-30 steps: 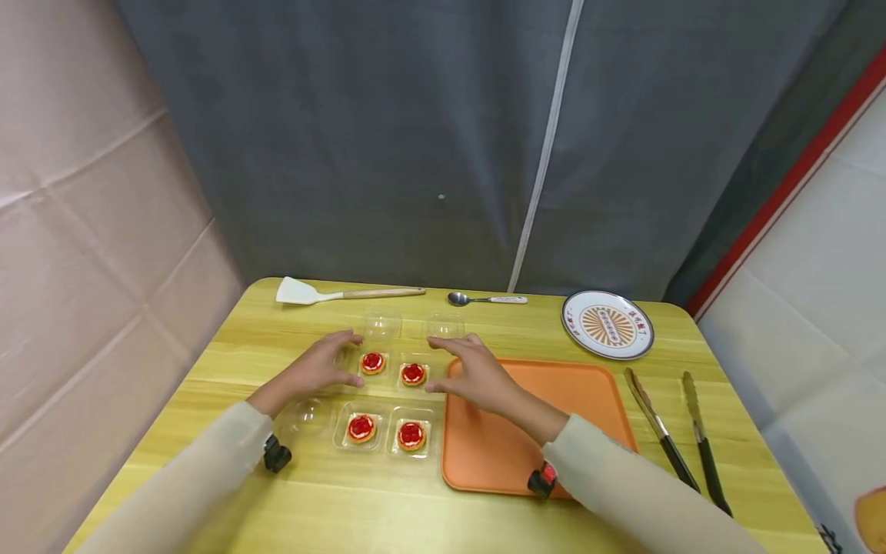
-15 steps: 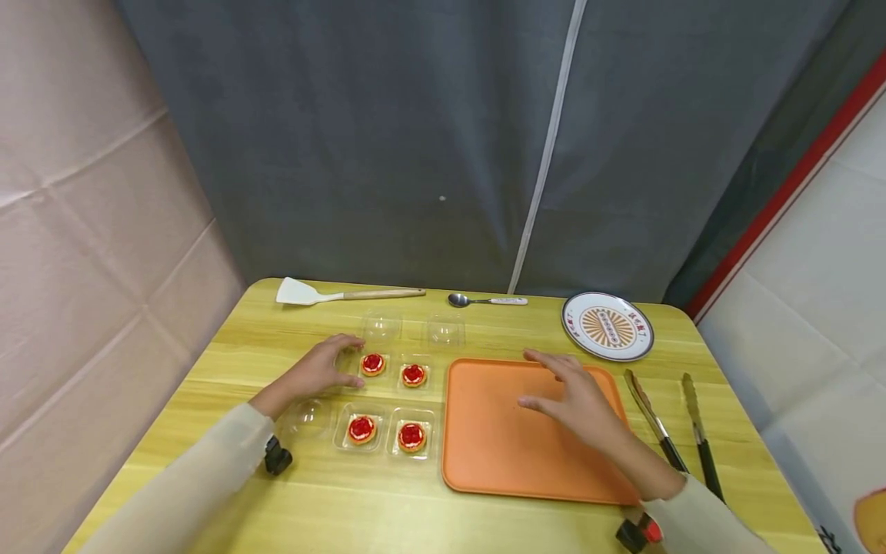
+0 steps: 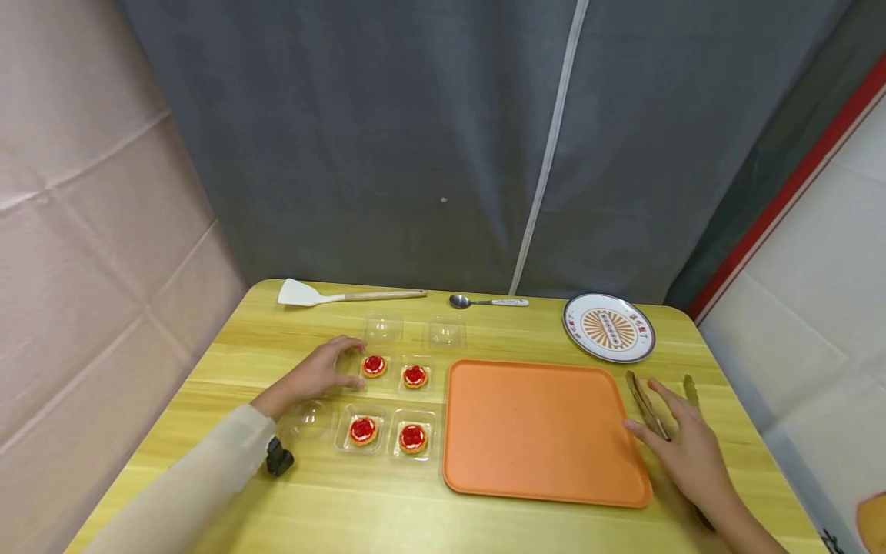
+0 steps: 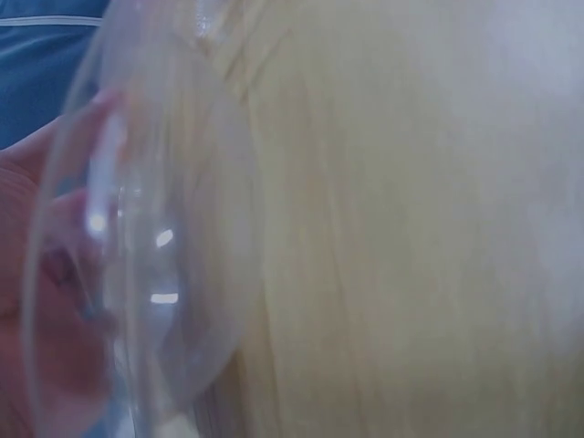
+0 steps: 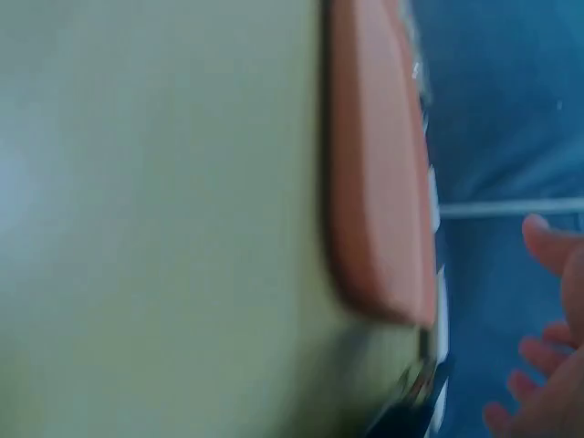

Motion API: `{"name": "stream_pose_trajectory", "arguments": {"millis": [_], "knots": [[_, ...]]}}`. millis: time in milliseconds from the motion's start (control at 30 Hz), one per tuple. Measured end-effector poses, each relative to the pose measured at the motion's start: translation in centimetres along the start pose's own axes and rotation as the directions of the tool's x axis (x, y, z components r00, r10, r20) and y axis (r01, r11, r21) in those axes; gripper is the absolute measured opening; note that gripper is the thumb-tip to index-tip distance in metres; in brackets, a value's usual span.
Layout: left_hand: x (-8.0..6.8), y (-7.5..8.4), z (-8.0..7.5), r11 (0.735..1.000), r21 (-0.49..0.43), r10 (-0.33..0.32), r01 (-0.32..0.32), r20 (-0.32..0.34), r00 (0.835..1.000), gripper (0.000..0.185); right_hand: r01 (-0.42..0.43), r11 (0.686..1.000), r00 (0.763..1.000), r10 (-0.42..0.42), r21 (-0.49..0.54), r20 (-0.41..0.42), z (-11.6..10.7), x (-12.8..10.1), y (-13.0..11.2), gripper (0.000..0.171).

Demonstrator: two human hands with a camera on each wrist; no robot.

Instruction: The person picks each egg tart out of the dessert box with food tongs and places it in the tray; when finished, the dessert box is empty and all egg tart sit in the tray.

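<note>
Clear plastic packaging holding jam tarts lies under the left hand, whose fingers curl on its edge. Spread loosely, the right hand rests on the tongs beside the orange tray.

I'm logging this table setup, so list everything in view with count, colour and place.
tarts: four, red-topped, in clear cups left of the tray
clear lids: three, two behind the tarts, one at their left
tray: one, orange, table centre
tongs: one pair, metal with dark handles, right of tray
plate: one, white with orange pattern, back right
spoon: one, metal, back centre
spatula: one, white with wooden handle, back left
table: one, yellow wood
left hand: beside the far-left tart
right hand: open, over the tongs
</note>
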State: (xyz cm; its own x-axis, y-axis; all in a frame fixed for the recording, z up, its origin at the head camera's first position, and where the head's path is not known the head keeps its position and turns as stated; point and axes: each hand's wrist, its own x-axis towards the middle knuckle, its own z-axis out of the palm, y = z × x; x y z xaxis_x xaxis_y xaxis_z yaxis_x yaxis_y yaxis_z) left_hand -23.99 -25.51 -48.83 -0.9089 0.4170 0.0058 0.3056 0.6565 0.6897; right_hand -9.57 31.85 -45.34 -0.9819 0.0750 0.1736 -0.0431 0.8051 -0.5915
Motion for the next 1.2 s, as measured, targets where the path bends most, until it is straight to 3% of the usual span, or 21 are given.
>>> {"name": "stream_pose_trajectory", "arguments": {"millis": [167,400,500,700,967,1100,1200], "knots": [[0.1,-0.2,0.0,1.000,-0.003,0.006,-0.006,-0.001,1.000,0.080,-0.086,0.995,0.995,0.083,-0.052,-0.056,-0.6,-0.8,3.2,0.101],[0.2,-0.1,0.2,1.000,0.010,0.016,-0.016,-0.007,1.000,0.079,-0.194,0.978,0.979,0.199,-0.075,0.052,-0.4,-0.7,5.2,0.119],[0.2,0.0,0.2,1.000,0.007,0.018,-0.018,-0.007,1.000,0.078,-0.209,0.971,0.974,0.217,-0.118,0.059,-0.2,-0.6,5.6,0.121],[0.2,0.2,0.2,1.000,0.002,0.016,-0.016,-0.002,1.000,0.078,-0.192,0.960,0.980,0.199,-0.204,0.015,-0.1,-0.4,6.2,0.113],[0.1,-0.1,0.2,1.000,0.010,0.011,-0.011,-0.002,1.000,0.079,-0.108,0.977,0.994,0.104,-0.184,-0.031,-0.1,-0.5,6.6,0.093],[0.1,-0.2,0.1,1.000,0.005,0.015,-0.015,-0.001,1.000,0.079,-0.033,0.985,0.998,0.022,-0.167,-0.065,-0.2,-0.2,5.6,0.074],[0.0,-0.3,0.1,1.000,0.007,0.017,-0.017,0.000,1.000,0.079,-0.025,0.987,0.999,0.021,-0.159,-0.026,-0.4,0.3,4.0,0.077]]}}
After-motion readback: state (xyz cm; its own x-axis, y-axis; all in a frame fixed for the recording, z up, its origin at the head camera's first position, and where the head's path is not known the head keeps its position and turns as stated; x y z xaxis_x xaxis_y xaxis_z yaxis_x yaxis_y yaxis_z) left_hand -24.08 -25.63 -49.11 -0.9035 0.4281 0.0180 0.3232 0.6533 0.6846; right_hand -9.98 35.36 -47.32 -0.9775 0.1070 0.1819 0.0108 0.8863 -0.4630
